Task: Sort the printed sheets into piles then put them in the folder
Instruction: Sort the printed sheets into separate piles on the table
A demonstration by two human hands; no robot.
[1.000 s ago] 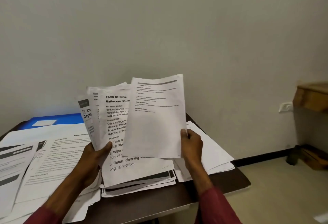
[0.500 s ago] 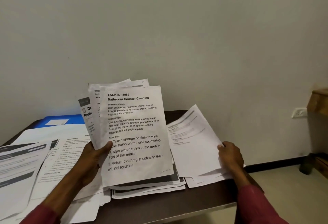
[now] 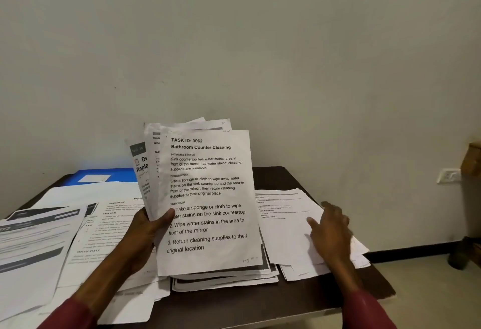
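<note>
My left hand grips a fanned bundle of printed sheets upright over the dark table; the front sheet reads "TASK ID: 3062 Bathroom Counter Cleaning". My right hand, fingers relaxed and blurred, hovers over or touches the right pile, whose top sheet lies flat with small print. A middle pile lies under the held bundle. More sheets spread over the table's left side. A blue folder lies at the back left, partly covered by paper.
A plain wall stands right behind the table. The table's right edge drops to a light floor. A wooden piece of furniture and a wall socket are at the far right.
My right hand carried one sheet from the bundle to the right, laid it on the right pile and let go. The left hand kept holding the bundle.
</note>
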